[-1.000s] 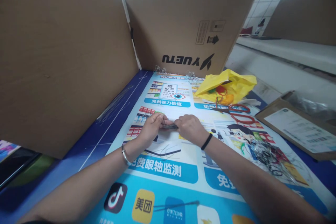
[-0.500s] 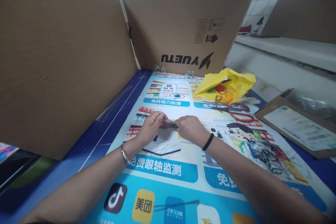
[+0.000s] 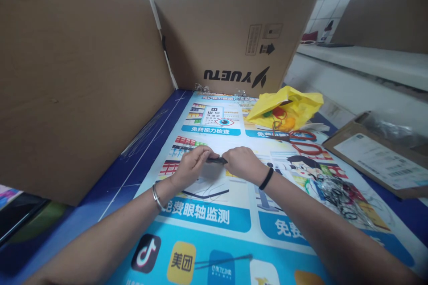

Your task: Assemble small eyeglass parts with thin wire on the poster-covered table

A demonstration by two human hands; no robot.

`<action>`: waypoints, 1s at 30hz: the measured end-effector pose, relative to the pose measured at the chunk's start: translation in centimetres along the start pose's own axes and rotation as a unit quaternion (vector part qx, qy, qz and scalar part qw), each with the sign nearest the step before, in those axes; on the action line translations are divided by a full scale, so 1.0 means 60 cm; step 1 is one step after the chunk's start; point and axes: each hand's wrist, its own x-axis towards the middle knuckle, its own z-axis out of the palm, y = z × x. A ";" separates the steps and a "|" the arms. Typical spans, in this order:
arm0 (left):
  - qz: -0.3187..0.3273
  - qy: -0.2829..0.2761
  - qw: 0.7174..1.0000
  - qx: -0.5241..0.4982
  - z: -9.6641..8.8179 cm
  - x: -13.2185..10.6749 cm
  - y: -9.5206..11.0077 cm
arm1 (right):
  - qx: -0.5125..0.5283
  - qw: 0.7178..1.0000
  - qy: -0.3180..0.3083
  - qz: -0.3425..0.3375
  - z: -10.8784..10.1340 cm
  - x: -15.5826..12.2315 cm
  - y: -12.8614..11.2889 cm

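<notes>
Over the middle of the printed poster, my left hand and my right hand face each other, a small gap apart. A short, narrow dark strip spans that gap, pinched at one end by each hand. Its exact kind is too small to make out, and its ends are hidden in my fingers. Beneath my hands, a thin dark stick-like piece appears on the poster. Nearer me lies a pair of thin dark strands.
Cardboard panels stand behind and left. Thin wires lie along the left panel. Toward the right are red-handled scissors, a yellow bag with coloured thread, a tangled heap of dark and clear loops, and an opened carton.
My hands stay nearly in place with the dark strip between them. More of the strip's dark surface shows now, and the view has shifted slightly.
</notes>
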 end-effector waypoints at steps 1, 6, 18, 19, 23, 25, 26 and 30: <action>0.010 -0.003 1.000 0.013 -0.001 -0.001 0.000 | 0.002 1.000 -0.003 0.000 0.000 0.000 0.001; 0.007 -0.011 1.000 0.017 -0.002 -0.002 -0.005 | 0.013 1.000 -0.004 0.000 0.008 0.003 0.004; -0.243 0.068 0.901 -0.353 0.003 0.019 -0.042 | 0.074 0.976 0.198 0.046 0.060 0.010 0.006; -0.243 0.070 0.897 -0.361 0.002 0.018 -0.043 | 0.091 0.971 0.214 0.055 0.061 0.011 0.008; -0.242 0.072 0.892 -0.374 0.003 0.015 -0.042 | 0.142 0.955 0.251 0.070 0.067 0.015 0.013; -0.239 0.071 0.891 -0.379 0.004 0.014 -0.041 | 0.138 0.955 0.255 0.065 0.072 0.016 0.013; -0.241 0.073 0.890 -0.380 0.005 0.013 -0.040 | 0.128 0.956 0.257 0.059 0.074 0.016 0.014; -0.258 0.092 0.885 -0.377 0.007 0.012 -0.034 | 0.038 0.952 0.304 0.003 0.070 0.013 0.017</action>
